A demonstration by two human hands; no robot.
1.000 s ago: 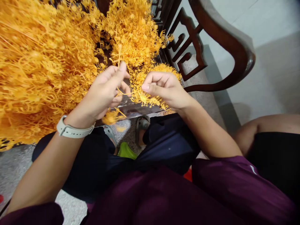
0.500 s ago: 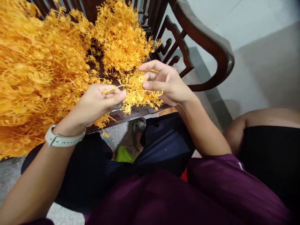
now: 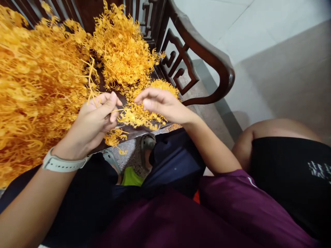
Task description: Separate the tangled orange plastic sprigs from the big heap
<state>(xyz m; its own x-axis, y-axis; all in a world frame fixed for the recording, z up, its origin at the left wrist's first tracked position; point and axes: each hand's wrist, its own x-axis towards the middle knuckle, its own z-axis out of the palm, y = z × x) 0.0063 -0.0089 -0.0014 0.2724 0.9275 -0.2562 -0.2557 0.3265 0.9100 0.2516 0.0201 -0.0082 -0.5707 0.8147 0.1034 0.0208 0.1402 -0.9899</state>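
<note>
My left hand, with a pale watch strap on its wrist, is closed and pinches a thin orange plastic sprig between thumb and fingers. My right hand hovers just to its right with fingers bent over a small heap of orange sprigs and touches it; I cannot make out a grip. A big pile of the same orange sprigs fills the left, and a smaller mound lies behind the hands. All rest on a dark wooden bench seat.
The bench's carved armrest curves at upper right. Another person's bare knee and black shorts sit at the right. My dark-clothed legs and a sandalled foot are below the seat edge, on speckled floor.
The view has shifted so everything sits further left. My left hand has lifted a sprig upright. My right hand has lowered from raised, spread fingers onto the small heap.
</note>
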